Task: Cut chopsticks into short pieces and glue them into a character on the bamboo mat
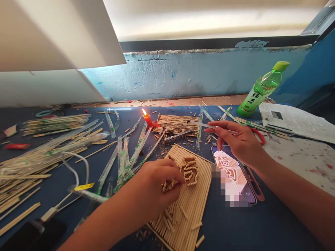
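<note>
My right hand grips a thin, pale translucent stick that looks like a glue stick. Its tip points left, above a small mat of wooden sticks with dark charred bits. My left hand hovers over or rests on a larger board of wooden sticks laid side by side, its thumb and fingers pinched together; what they hold, if anything, is hidden. Beside the fingertips, small pale pieces form a curved raised pattern on the board. Several short cut stick pieces lie loose near its front.
A lit red candle burns behind the board. To the right lie a phone showing a similar pattern, red-handled scissors and papers. A green bottle stands behind. Chopstick bundles, plastic wrappers and a white cable cover the left.
</note>
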Available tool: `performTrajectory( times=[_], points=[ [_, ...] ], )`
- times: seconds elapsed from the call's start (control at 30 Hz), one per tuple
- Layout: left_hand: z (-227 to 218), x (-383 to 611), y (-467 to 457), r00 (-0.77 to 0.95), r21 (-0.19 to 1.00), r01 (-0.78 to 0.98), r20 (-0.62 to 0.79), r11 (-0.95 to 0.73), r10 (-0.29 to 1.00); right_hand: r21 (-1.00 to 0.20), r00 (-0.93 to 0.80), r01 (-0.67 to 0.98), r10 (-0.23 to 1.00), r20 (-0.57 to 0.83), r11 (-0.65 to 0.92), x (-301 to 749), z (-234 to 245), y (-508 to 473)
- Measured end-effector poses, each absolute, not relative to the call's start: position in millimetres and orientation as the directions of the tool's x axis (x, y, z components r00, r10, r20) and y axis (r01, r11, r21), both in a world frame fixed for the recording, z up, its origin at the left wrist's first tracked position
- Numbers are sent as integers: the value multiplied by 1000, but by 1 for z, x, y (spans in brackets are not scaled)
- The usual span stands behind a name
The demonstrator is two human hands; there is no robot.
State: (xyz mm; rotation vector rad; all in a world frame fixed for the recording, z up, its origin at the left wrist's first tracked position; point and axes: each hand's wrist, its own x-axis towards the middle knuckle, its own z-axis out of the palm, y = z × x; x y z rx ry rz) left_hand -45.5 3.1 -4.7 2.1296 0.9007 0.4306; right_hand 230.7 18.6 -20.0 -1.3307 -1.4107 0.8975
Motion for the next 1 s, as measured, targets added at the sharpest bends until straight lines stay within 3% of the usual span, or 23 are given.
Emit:
performTrajectory(
  times=[0.47,1.0],
  points=[
    [-9,-38,1,694,692,526,-13,-494,720,-952,49,279,988,145,126,232,-21,18],
    [-12,-35,0,711,691,526,-38,-495,703,-957,46,263,989,143,126,230,-21,17]
  ],
)
